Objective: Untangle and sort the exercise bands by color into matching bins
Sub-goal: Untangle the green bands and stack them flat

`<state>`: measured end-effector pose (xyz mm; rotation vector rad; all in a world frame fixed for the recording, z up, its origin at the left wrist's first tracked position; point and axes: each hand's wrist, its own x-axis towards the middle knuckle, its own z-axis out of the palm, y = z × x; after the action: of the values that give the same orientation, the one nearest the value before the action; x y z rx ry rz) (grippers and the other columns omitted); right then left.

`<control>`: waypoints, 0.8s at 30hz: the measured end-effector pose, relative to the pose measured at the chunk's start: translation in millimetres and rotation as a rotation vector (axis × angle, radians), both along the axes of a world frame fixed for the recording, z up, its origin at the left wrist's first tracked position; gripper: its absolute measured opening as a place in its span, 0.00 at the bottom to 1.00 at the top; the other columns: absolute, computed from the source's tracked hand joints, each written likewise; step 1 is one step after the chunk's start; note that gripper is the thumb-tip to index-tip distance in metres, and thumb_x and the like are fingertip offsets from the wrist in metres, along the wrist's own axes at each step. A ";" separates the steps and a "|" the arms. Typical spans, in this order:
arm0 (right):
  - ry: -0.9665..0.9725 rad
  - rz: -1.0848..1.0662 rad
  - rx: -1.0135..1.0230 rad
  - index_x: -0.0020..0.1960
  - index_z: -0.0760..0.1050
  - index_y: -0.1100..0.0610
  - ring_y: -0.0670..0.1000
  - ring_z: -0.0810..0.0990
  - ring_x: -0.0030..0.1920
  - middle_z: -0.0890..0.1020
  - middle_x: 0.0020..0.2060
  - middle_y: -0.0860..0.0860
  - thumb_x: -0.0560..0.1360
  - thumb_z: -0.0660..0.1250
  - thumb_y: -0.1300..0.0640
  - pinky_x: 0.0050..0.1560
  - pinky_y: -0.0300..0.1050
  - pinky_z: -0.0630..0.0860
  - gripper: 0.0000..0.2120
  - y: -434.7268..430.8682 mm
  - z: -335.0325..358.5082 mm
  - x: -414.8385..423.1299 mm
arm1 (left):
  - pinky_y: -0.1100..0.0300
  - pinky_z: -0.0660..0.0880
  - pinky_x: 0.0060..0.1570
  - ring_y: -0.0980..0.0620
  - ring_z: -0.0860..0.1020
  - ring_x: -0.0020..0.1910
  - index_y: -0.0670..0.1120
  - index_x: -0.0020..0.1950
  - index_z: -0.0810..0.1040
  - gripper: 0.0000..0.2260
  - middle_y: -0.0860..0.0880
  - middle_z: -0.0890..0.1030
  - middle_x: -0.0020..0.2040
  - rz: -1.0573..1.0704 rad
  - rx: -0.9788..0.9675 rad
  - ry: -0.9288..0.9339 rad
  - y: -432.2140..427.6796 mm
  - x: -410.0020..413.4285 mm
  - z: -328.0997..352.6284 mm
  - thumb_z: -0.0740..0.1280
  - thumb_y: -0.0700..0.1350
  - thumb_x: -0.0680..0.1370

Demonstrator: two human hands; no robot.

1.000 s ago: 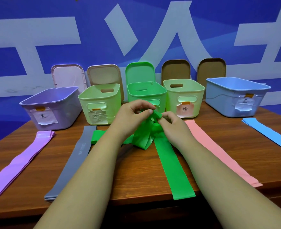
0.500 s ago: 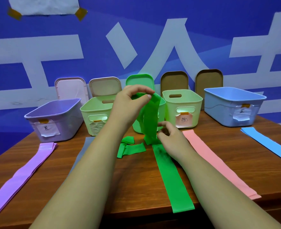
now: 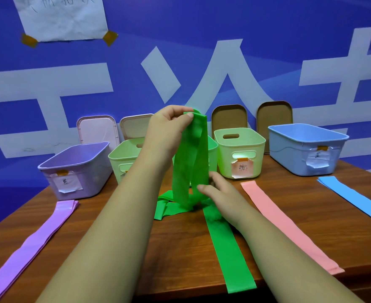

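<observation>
Thumb and fingertips of the left hand (image 3: 165,136) pinch the top fold of the green band (image 3: 191,167), holding it upright, evidently to open the twist. The right hand (image 3: 221,193) appears to nip the lower edge between thumb and fingers, as an anchor. The tail lies flat on the table (image 3: 180,248).

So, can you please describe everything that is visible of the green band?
The green band is a bright, thin, flat strip, rubbery in look. The left hand pinches its top and holds a twisted loop upright above the table. The right hand grips it low, at the tangle. One long end lies flat toward the near edge; shorter folds lie at the left.
</observation>
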<state>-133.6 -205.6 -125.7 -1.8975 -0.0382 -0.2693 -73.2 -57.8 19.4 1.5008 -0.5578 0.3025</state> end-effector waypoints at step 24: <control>0.028 0.023 -0.058 0.71 0.77 0.39 0.39 0.80 0.64 0.83 0.63 0.35 0.79 0.75 0.42 0.70 0.46 0.77 0.22 1.7 -3.1 0.5 | 0.38 0.84 0.55 0.42 0.85 0.56 0.48 0.55 0.85 0.07 0.43 0.86 0.53 -0.004 -0.180 0.046 -12.5 7.9 20.1 0.72 0.44 0.78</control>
<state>-133.1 -204.0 -128.8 -1.9569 -0.0495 -0.2282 -65.3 -70.3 39.6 1.3294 -0.4845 0.3064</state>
